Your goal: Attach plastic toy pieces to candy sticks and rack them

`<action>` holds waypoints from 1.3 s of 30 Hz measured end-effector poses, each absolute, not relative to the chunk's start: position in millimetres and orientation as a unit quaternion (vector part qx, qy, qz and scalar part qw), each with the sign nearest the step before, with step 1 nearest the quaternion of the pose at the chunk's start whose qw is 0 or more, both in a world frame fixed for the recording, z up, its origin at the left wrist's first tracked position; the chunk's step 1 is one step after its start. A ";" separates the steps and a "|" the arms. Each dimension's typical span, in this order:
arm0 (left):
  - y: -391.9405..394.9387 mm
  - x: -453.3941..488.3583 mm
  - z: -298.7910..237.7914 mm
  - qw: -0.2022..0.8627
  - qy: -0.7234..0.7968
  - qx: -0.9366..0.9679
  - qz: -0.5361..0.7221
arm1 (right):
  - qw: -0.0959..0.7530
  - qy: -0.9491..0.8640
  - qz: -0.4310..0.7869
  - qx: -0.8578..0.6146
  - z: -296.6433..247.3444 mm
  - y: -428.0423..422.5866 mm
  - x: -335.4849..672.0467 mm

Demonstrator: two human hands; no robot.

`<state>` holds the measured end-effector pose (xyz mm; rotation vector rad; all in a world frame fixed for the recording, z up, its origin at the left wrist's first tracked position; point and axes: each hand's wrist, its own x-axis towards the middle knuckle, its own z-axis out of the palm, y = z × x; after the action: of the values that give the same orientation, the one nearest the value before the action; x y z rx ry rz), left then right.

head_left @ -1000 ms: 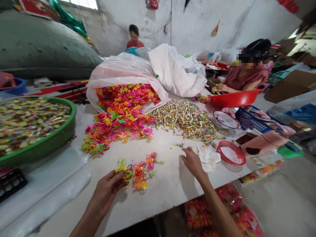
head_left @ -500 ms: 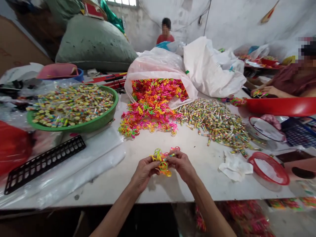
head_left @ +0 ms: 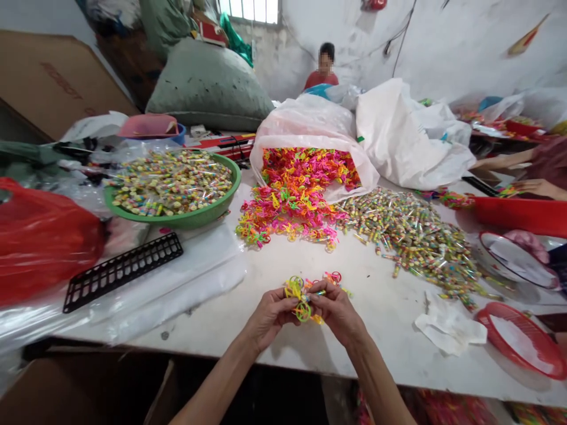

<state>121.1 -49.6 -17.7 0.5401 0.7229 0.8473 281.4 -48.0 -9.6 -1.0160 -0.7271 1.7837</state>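
My left hand [head_left: 268, 319] is closed around a yellow-green plastic piece with round rings [head_left: 294, 287], held just above the table's front part. Close beside it, my right hand [head_left: 340, 313] pinches a small candy-filled tube [head_left: 321, 293], its end touching the plastic piece. More pink, orange and yellow plastic pieces [head_left: 335, 277] show behind and below my fingers; whether they are held or lie on the table, I cannot tell. Ahead, a heap of bright plastic pieces [head_left: 292, 203] spills from a white sack [head_left: 310, 121]. Right of it lies a pile of similar tubes [head_left: 411, 236].
At left are a green basin [head_left: 177, 219] full of tubes, a black slotted tray [head_left: 126, 268], clear plastic sheets [head_left: 199, 283] and a red bag [head_left: 44, 236]. A red basket [head_left: 491, 319] and crumpled paper [head_left: 449, 324] are at right. Two other people sit beyond.
The view has swung left, so things appear further right. My hands stay together; the plastic piece has turned slightly and the tube is now against it.
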 end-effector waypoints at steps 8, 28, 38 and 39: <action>-50.4 121.6 -15.5 0.811 0.343 0.262 0.395 | 0.483 -0.254 0.733 -0.407 -9.3 -50.5 276.8; -46.0 128.4 -25.7 0.705 0.477 0.431 0.300 | 0.434 -0.550 0.427 -0.572 -10.3 -61.8 270.7; 82.3 65.4 -32.7 0.041 0.618 0.768 0.161 | 0.251 -0.471 0.126 -0.836 -3.1 24.8 456.9; 90.6 61.5 -35.2 0.011 0.617 0.778 0.120 | 0.233 -0.455 0.108 -0.853 -6.7 29.1 470.3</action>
<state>61.5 90.6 -35.2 2.4250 1.9252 0.3733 470.3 29.1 -6.7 -2.3430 -1.2498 0.2959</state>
